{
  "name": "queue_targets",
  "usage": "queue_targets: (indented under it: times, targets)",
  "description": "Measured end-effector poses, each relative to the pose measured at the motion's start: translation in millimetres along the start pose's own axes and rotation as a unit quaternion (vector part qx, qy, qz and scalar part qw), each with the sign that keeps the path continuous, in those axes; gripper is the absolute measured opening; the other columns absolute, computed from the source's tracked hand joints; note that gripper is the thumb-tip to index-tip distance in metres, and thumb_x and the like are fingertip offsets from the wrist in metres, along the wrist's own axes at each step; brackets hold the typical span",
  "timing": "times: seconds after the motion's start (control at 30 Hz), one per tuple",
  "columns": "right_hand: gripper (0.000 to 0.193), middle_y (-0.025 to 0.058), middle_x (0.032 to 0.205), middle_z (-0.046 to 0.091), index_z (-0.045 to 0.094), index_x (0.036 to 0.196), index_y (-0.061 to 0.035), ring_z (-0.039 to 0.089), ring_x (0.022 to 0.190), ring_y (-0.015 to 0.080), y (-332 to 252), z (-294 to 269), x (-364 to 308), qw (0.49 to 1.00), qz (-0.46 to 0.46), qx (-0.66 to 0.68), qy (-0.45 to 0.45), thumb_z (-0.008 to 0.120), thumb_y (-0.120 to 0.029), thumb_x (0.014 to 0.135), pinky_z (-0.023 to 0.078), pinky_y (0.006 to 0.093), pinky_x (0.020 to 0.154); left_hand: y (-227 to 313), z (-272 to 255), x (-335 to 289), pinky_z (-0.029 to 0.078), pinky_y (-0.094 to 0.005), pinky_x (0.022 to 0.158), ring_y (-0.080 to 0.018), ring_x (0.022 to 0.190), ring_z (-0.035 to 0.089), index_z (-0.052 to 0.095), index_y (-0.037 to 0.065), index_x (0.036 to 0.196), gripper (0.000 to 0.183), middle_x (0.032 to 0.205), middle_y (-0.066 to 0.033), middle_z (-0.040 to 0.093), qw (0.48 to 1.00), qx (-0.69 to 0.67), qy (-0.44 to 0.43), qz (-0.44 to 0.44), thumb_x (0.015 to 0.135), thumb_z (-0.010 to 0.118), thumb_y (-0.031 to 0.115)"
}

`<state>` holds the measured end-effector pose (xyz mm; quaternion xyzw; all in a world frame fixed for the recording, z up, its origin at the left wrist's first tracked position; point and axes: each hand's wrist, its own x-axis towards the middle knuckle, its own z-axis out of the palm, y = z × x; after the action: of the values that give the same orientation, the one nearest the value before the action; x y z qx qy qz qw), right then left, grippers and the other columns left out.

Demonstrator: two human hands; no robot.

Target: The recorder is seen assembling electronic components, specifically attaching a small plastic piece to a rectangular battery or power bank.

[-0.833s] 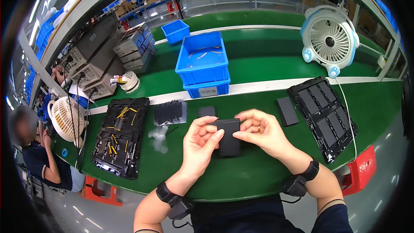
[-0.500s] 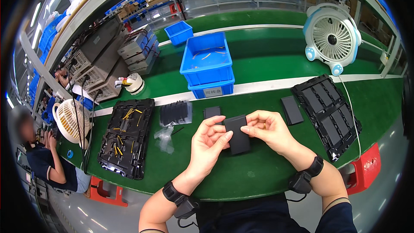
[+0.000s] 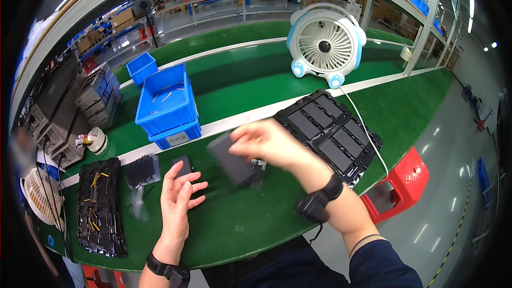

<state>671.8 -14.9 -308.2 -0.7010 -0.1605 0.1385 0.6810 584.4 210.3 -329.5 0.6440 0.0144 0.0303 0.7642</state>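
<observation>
The right hand's grip (image 3: 269, 143) clasps a blurred black block (image 3: 230, 161) over the green tabletop (image 3: 229, 234); to its left, the left hand (image 3: 177, 201) hangs free, fingers parted. Farther right, a black tray (image 3: 321, 135) holds more flat dark blocks (image 3: 332, 156).

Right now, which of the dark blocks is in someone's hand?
The blurred block held in the right hand; the others in view lie in the tray at right or on the green table.

Blue-and-white fan (image 3: 324, 47), red stool (image 3: 409, 173), cream fan (image 3: 35, 194)
</observation>
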Motion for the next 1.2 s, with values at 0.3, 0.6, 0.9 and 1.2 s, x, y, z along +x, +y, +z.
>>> queue_targets:
  times: [0.3, 0.6, 0.9, 1.2]
  targets:
    - [0.028, -0.0002, 0.076, 0.063, 0.065, 0.092, -0.0067, 0.059, 0.065, 0.01, 20.3, -104.6, 2.6, 0.976, 0.145, -0.082, 0.137, 0.077, -0.02, 0.071, 0.05, 0.026, 0.059, -9.8, -6.8, 2.7, 0.052, -0.0263, 0.068, -0.0135, 0.078, 0.063, 0.05, 0.008, 0.12, 0.036, 0.09, -0.0056, 0.063, 0.993, 0.066, -0.088, -0.037, 0.088, 0.06, 0.021]
    - [0.03, 0.007, 0.073, 0.066, 0.069, 0.081, -0.0079, 0.065, 0.073, 0.0226, 11.1, -62.6, -3.4, 0.83, 0.055, -0.495, 0.249, 0.079, -0.029, 0.061, 0.05, 0.0347, 0.069, -8.7, -8.9, 3.4, 0.051, -0.0239, 0.071, -0.0129, 0.08, 0.063, 0.062, 0.003, 0.102, 0.021, 0.088, -0.0063, 0.065, 0.987, 0.063, -0.118, -0.094, 0.086, 0.064, 0.016]
    - [0.032, 0.0101, 0.081, 0.06, 0.06, 0.086, -0.005, 0.06, 0.079, 0.028, -9.1, 24.6, -33.4, 0.81, -0.106, -0.557, -0.147, 0.074, -0.014, 0.059, 0.049, 0.0375, 0.071, -14.2, -9.8, 7.6, 0.051, -0.0237, 0.069, -0.0111, 0.075, 0.062, 0.063, 0.004, 0.1, 0.017, 0.085, -0.0059, 0.065, 0.989, 0.041, -0.117, -0.08, 0.088, 0.061, 0.015]
    - [0.015, 0.0122, 0.072, 0.063, 0.058, 0.082, -0.0013, 0.064, 0.069, 0.0233, 3.2, 17.7, -23.2, 0.793, -0.156, -0.588, -0.034, 0.06, 0.002, 0.068, 0.051, 0.0329, 0.058, -11.1, -19.2, 11.0, 0.051, -0.0227, 0.072, -0.0101, 0.083, 0.061, 0.061, 0.002, 0.104, 0.022, 0.09, -0.0041, 0.064, 0.987, 0.02, -0.14, -0.083, 0.088, 0.062, 0.016]
